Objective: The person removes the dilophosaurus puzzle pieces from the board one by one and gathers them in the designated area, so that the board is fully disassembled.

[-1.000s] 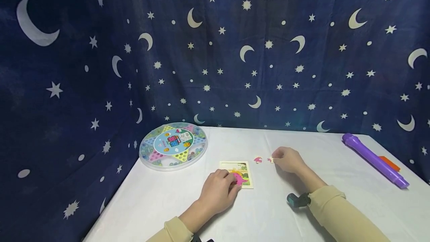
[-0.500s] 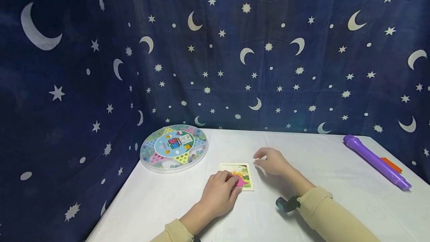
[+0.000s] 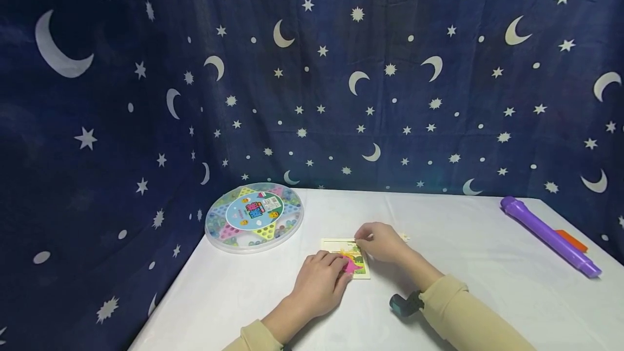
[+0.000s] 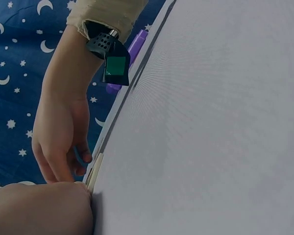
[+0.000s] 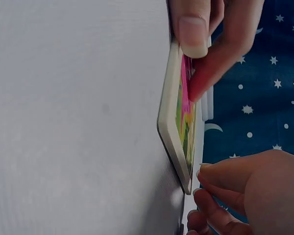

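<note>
A small jigsaw puzzle [image 3: 364,276] in a cream frame, printed with a pink dinosaur on green, lies on the white table. My left hand [image 3: 317,281] grips its near left part. In the right wrist view, the left thumb [image 5: 193,34] overlaps the frame's rim and a finger reaches over the pink print. At the far right corner, my right hand [image 3: 382,244] has thumb and fingertips pinched together over a puzzle piece, which the fingers mostly hide. Just beyond the right hand's knuckles, a pale puzzle piece [image 3: 404,237] shows on the table.
A round clear-lidded marble board game [image 3: 254,218] sits at the table's back left. On the right lie a purple stick [image 3: 548,234] and a flat orange item [image 3: 571,240]. Behind stands a dark blue curtain [image 3: 331,96] with moons and stars.
My right hand has moved left from the loose pieces to the puzzle's far right corner. My left hand stays on the puzzle. The pink loose piece seen earlier is out of sight.
</note>
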`<act>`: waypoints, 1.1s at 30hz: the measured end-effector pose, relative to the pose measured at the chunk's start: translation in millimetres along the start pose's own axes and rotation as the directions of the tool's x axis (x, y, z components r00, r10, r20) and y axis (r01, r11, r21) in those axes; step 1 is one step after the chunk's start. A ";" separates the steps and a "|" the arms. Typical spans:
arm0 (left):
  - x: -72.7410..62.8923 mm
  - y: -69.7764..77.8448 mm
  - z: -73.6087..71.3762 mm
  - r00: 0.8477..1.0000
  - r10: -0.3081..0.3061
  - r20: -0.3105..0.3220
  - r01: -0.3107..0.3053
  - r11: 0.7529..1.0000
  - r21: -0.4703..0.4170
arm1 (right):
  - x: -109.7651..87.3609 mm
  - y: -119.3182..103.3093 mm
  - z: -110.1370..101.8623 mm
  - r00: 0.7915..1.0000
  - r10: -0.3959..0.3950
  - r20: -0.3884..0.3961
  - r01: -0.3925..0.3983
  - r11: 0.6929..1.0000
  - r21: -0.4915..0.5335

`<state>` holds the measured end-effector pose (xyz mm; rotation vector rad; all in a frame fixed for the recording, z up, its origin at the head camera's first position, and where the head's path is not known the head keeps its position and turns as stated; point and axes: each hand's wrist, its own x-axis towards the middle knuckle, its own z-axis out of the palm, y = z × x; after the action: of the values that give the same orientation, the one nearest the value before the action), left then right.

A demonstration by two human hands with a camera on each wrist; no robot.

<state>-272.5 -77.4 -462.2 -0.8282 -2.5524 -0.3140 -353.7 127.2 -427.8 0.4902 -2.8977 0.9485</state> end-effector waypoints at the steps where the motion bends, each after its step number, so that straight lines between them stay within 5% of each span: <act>1: 0.1 0.2 0.0 1.000 -0.001 0.003 0.001 1.000 -0.001 | -0.4 -0.6 0.5 1.000 -0.007 -0.003 0.007 1.000 0.001; 11: 0.0 0.2 -3.2 0.999 -0.013 0.047 0.014 1.000 -0.017 | 1.9 -13.5 7.2 0.999 -0.022 -0.032 0.018 0.992 -0.123; 20: 0.5 5.4 -8.4 0.984 -0.029 0.175 0.027 1.000 0.015 | 2.7 -20.6 9.8 0.998 0.005 -0.063 -0.021 0.970 -0.244; 33: 0.9 6.8 -8.6 0.975 -0.053 0.217 0.051 0.999 0.018 | 3.3 -20.8 11.9 0.996 -0.031 -0.078 0.006 0.952 -0.306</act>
<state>-266.2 -74.5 -453.6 -0.8325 -2.7796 -0.2343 -349.8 103.5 -425.1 0.4414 -2.8829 0.4873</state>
